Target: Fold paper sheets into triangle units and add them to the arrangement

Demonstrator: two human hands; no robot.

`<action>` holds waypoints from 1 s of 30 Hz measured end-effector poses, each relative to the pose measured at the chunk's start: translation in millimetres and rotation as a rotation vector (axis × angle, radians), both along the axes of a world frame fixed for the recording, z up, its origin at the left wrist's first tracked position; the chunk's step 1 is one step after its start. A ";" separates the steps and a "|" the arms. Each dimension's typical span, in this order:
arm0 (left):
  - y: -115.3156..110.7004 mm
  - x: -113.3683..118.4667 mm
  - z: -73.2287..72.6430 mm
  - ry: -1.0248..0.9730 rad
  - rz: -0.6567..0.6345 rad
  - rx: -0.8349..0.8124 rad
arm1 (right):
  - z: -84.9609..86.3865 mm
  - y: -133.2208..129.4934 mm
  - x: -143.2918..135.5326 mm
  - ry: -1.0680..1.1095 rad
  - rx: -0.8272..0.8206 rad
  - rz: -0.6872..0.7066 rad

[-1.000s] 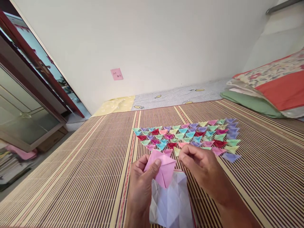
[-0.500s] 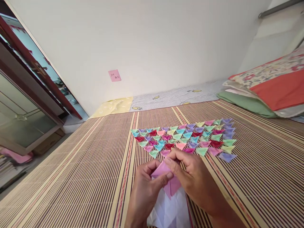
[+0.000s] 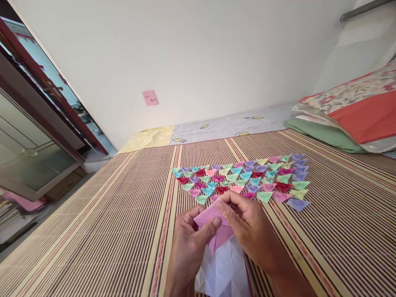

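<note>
Between both hands is a pink folded paper (image 3: 219,233), with crease lines and a point at its lower end. My left hand (image 3: 193,233) pinches its left side, the thumb lying flat across the front. My right hand (image 3: 244,222) grips the upper right edge between thumb and fingers, which partly hide that corner. Just below lies a creased white paper sheet (image 3: 224,270), with a thin pink edge along its right side. Beyond my hands, several rows of small folded paper pieces (image 3: 244,175) in many colours cover part of the striped mat.
The striped bamboo mat (image 3: 102,214) spreads over the bed. Folded bedding (image 3: 355,115) is piled at the right. A checked cloth (image 3: 216,128) and a yellow cloth (image 3: 148,138) run along the wall, which bears a pink note (image 3: 150,97). A doorway (image 3: 83,107) opens at left.
The pink paper has tilted and shifted slightly left in my hands, its lower point swinging left. Both hands keep their hold. The camera view has moved a little.
</note>
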State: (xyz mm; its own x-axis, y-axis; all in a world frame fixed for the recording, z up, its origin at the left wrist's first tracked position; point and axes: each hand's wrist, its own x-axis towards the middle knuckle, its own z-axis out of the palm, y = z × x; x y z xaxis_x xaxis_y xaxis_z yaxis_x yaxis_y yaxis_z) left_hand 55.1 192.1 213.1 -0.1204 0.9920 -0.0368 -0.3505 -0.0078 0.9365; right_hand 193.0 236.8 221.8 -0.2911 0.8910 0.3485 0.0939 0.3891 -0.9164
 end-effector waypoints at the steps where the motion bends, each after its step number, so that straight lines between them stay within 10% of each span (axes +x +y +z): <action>1: -0.4 -0.1 -0.3 0.005 -0.005 0.010 | 0.7 -0.6 0.1 0.007 -0.011 0.024; 13: -1.1 -22.4 -4.8 0.115 0.091 0.088 | -1.7 1.7 0.8 0.000 0.110 -0.148; 30: 2.8 -14.6 -11.0 -0.109 0.101 -0.031 | -3.1 5.5 4.2 -0.042 -0.134 0.185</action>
